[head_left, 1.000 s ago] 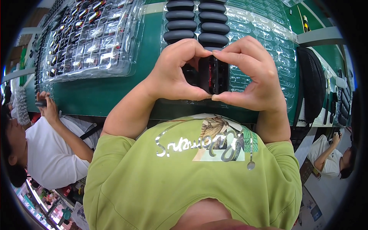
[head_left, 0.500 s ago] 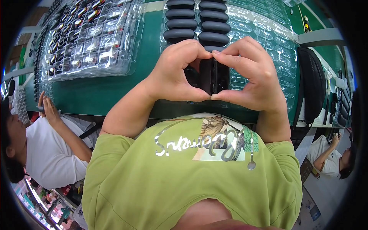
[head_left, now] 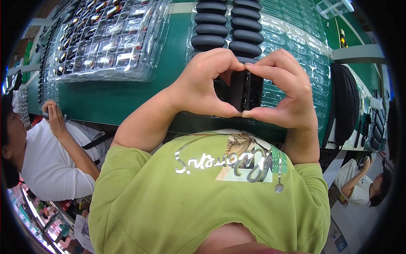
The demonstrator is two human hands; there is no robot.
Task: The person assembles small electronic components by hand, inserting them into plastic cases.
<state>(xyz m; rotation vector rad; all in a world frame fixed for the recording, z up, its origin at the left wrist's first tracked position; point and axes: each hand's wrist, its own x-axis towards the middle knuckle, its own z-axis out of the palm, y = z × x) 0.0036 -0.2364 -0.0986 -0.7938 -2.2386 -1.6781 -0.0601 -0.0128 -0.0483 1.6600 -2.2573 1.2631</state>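
Observation:
Over the front part of the green table, my left hand and my right hand face each other and form a ring. Between their fingertips and thumbs they grip a black plastic part at its far and near ends. A dark panel and a narrow slotted strip show on it; its exact kind I cannot make out. Just beyond my fingers are two rows of dark grey rounded oval pieces on a clear plastic tray. The nearest oval piece is partly hidden by my hands.
Stacked clear blister trays with small parts stand at the left on the green table. At the right hangs a black bag beside a grey bracket. Co-workers in white sit to the left and right.
Both hands and the black part appear slightly farther right and lower, as the whole view has shifted. My grip on the part looks the same.

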